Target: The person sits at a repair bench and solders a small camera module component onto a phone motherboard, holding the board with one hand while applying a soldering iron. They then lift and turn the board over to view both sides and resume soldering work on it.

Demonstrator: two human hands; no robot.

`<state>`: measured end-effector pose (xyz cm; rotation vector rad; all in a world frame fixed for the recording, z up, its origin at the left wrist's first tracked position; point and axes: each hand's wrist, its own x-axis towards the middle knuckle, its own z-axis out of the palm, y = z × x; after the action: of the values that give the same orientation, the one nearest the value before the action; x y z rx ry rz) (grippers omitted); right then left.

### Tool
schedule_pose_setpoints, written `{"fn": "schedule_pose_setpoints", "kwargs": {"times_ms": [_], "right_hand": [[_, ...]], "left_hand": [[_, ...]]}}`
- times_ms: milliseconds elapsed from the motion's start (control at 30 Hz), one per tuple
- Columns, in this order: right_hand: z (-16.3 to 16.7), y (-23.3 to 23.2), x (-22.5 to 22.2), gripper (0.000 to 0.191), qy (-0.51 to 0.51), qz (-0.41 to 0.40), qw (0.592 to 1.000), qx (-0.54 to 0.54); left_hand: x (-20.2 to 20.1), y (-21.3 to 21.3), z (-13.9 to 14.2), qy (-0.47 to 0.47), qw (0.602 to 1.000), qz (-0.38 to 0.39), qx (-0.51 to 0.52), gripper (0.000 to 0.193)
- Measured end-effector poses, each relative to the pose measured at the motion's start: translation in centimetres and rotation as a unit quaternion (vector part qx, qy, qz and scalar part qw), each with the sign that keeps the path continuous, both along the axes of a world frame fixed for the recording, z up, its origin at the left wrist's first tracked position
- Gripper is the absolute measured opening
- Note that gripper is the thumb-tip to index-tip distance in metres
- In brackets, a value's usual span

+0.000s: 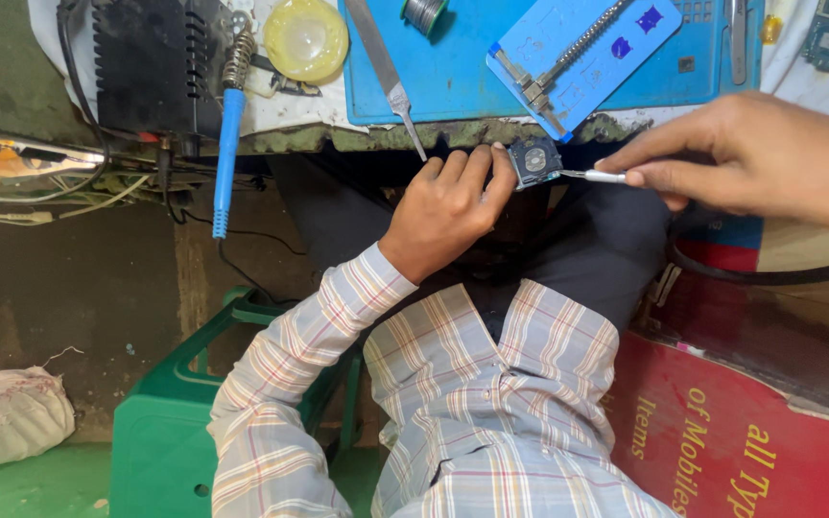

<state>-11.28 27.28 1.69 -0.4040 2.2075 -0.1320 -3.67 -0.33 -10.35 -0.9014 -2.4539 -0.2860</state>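
My left hand [448, 206] gripping a small dark module [535, 161] at the desk's [271, 115] near edge, right hand [741, 158] pinching a metal tool [595, 176] against it.

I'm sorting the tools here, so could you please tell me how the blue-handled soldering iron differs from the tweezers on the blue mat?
The soldering iron has a blue handle and hangs over the bench edge, coiled holder on top. The tweezers are bare grey metal, flatter, lying mostly on the blue mat. Both are long, slim and untouched by either hand.

Your plaid sleeve [290, 374] — white, pink, grey checks; mat [453, 67] — blue; soldering iron handle [227, 144] blue; stool [160, 432] green; tape roll [307, 38] yellow.
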Motion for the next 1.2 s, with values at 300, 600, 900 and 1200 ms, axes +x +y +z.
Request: {"fn": "schedule_pose_setpoints", "kwargs": {"times_ms": [300, 600, 900, 1200], "right_hand": [[-0.5, -1.0, -1.6, 0.034, -0.091, -0.098, 0.99, -0.055], [-1.0, -0.6, 2.0, 0.036, -0.07, -0.237, 0.955, -0.165], [-4.7, -0.9, 8.7, 0.039, 0.013, -0.375, 0.844, -0.383], [-3.3, 0.1, 7.5, 0.031, 0.193, -0.121, 0.916, -0.33]], "left_hand": [[0.0, 0.1, -0.1, 0.003, 1.0, 0.007, -0.007, 0.028], [0.3, 0.1, -0.6, -0.02, 0.999, 0.009, 0.027, 0.029], [0.7, 0.5, -0.8, -0.025, 0.999, 0.029, 0.026, 0.032], [0.7, 0.6, 0.1, 0.028, 0.998, 0.043, -0.037, 0.03]]}}
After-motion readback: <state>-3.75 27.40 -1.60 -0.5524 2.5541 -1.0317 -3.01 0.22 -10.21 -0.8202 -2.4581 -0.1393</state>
